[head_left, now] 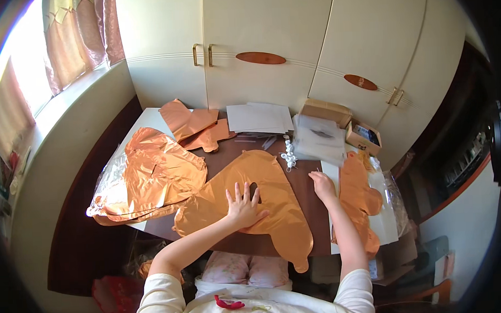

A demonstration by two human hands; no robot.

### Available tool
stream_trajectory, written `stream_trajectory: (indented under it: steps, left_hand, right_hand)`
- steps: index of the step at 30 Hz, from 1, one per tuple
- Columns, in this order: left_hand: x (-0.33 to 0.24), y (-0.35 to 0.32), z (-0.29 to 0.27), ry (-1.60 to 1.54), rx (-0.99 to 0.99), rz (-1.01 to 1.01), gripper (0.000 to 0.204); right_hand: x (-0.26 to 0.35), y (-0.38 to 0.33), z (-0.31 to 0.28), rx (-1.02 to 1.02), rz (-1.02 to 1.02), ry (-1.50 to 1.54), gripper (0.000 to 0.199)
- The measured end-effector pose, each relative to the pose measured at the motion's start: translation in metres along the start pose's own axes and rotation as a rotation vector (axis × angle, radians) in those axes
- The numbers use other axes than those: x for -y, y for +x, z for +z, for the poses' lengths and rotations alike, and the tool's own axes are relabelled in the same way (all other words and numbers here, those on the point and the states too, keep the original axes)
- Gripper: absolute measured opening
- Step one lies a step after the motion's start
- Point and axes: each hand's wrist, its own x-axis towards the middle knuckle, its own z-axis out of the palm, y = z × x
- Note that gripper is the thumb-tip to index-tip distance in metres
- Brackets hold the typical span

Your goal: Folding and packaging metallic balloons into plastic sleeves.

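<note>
A flat orange foil balloon (273,180), shaped like a letter with a small dark hole in it, lies across the brown table in front of me. Fingers spread, my left hand (243,208) rests flat on it beside the hole. To the right of this balloon is my right hand (322,186), fingers pinched together; a tiny pale tip shows at them, too small to name. Another flat foil balloon (355,194) lies just right of that hand. On the left, a shiny pile of orange foil balloons (160,173) touches the middle one.
Folded orange foil pieces (188,121), white sheets (259,118) and a stack of clear plastic bags (319,137) line the back of the table (313,209). Small white rolls (288,154) hang together near an open cardboard box (365,136). Cream cabinets (268,23) stand behind.
</note>
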Motion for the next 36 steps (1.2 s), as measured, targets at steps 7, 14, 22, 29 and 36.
stream_trajectory:
  steps: [7,14,22,29,36]
  left_hand:
    - [0.024,0.068,-0.031,-0.083,-0.052,-0.046,0.07]
    - [0.221,0.198,0.005,-0.237,-0.251,-0.433,0.06]
    - [0.116,0.146,-0.043,-0.205,-0.097,0.067,0.059]
    - [0.1,0.047,-0.028,0.024,0.139,0.555,0.089]
    - [0.078,0.027,-0.027,0.023,0.024,0.499,0.085]
  right_hand:
    - [0.008,-0.001,0.003,-0.233,-0.037,-0.133,0.027]
    - [0.046,0.023,0.02,-0.323,-0.081,-0.034,0.026]
    - [0.02,-0.002,-0.009,-0.33,-0.055,-0.135,0.028]
    - [-0.034,-0.041,-0.043,-0.05,0.285,-0.042,0.056]
    - [-0.07,-0.106,-0.095,0.369,0.591,-0.168,0.08]
